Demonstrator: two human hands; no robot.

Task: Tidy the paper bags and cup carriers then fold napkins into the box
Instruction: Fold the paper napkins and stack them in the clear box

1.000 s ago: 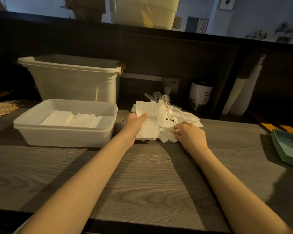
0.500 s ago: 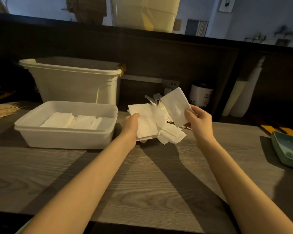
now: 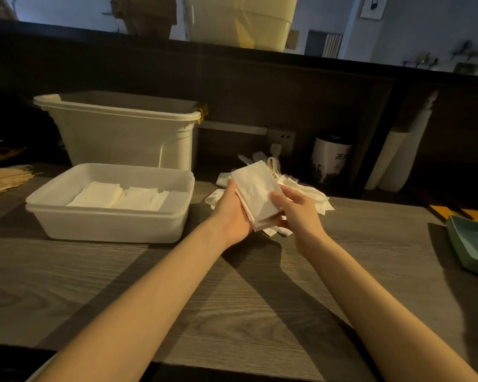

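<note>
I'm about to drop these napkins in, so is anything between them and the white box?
Nothing visible. The napkins are held by the left hand and right hand, just right of the box. The box is open-topped, and only bare counter lies between.

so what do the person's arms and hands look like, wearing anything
Both forearms are bare as far as the frame shows: no sleeves, gloves, watch or bracelets. The left hand and right hand show no visible rings. The light is dim, so fine marks cannot be told.
</note>
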